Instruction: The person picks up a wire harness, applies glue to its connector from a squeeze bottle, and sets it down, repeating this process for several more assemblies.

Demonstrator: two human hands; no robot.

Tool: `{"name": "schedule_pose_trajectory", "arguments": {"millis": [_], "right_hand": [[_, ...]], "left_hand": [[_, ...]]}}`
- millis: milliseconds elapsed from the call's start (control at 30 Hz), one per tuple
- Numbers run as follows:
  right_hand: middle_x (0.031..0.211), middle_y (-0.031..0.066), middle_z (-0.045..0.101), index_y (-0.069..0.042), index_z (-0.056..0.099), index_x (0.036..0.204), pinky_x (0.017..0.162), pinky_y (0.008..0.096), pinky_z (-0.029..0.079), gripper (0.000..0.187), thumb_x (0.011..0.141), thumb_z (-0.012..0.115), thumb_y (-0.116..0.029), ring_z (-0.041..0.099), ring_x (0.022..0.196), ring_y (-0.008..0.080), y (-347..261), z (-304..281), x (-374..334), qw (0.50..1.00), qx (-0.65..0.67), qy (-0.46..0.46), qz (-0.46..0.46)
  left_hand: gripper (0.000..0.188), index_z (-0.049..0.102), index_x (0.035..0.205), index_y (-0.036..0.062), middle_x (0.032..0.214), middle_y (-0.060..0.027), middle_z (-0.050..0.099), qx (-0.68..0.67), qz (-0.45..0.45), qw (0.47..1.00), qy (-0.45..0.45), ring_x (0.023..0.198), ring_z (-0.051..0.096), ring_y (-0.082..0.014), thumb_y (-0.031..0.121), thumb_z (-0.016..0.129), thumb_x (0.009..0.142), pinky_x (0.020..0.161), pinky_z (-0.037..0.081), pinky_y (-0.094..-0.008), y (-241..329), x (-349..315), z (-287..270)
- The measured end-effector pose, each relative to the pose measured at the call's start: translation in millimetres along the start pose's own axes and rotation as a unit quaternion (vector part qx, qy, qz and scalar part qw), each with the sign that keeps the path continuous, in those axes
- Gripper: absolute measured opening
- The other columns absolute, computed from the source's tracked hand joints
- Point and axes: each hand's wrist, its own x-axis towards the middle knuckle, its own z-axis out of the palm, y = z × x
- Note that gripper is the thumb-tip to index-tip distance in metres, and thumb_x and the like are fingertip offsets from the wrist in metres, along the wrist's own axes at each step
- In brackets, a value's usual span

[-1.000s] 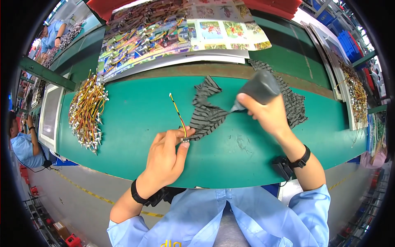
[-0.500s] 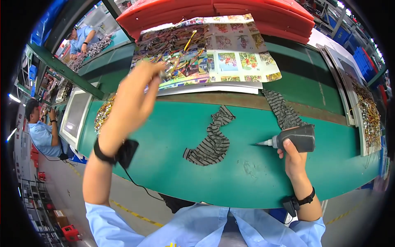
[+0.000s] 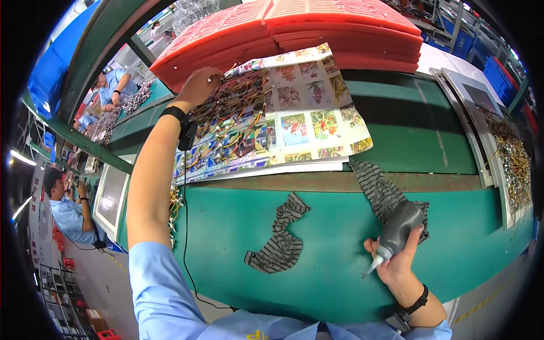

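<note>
My right hand is wrapped round a dark grey squeeze bottle, whose pale pointed nozzle tilts down to the left, close above the green table. Behind the bottle lies a grey-and-black striped cloth strip, partly hidden by it. A second striped cloth piece lies curled on the table left of the bottle. My left hand reaches to the far left corner of a colourful printed sheet, its fingers pinched together; whatever they hold is too small to name. Many thin wired parts cover the sheet's left half.
Red foam sheets are stacked behind the printed sheet. White frames with bundles of wired parts stand at the right. A green metal post rises at the left, where co-workers sit. A cable hangs from my left wrist.
My left hand has moved farther away, to the sheet's far corner by the red foam. The bottle in my right hand has tipped, so its nozzle points more downward. The view has shifted.
</note>
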Motion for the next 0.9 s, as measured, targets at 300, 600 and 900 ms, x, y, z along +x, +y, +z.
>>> {"name": "schedule_pose_trajectory", "arguments": {"millis": [300, 600, 900], "right_hand": [[0.049, 0.0015, 0.044, -0.011, 0.053, 0.09, 0.064, 0.0362, 0.04, 0.08, 0.074, 0.037, -0.088, 0.035, 0.04, 0.0171, 1.6, 11.5, 2.1, 0.999, 0.016, 0.034, -0.02], [0.049, 0.0003, 0.044, -0.011, 0.057, 0.093, 0.064, 0.0345, 0.041, 0.081, 0.074, 0.04, -0.087, 0.035, 0.039, 0.0175, -2.2, 30.9, 0.6, 0.996, 0.008, 0.093, -0.012], [0.045, 0.0008, 0.04, -0.005, 0.059, 0.089, 0.065, 0.0264, 0.041, 0.072, 0.083, 0.046, -0.076, 0.029, 0.034, 0.0125, -3.3, 42.7, -13.2, 0.998, 0.012, 0.057, -0.037]], "left_hand": [[0.022, 0.067, 0.104, 0.0031, 0.106, -0.0154, 0.065, -0.008, -0.101, 0.99, -0.1, 0.103, 0.06, -0.031, 0.006, 0.061, 0.083, 0.09, 0.046, -0.0397, -25.3, 17.6, 39.1], [0.024, 0.067, 0.105, 0.0044, 0.092, -0.0174, 0.067, 0.064, 0.044, 0.986, 0.149, 0.09, 0.063, -0.0328, 0.012, 0.06, 0.083, 0.08, 0.05, -0.0408, -35.2, -27.5, 2.1], [0.018, 0.057, 0.092, -0.0011, 0.067, -0.0153, 0.055, -0.056, -0.207, 0.975, -0.066, 0.063, 0.055, -0.03, 0.017, 0.055, 0.093, 0.061, 0.043, -0.0372, 125.3, -246.8, -138.0]]}}
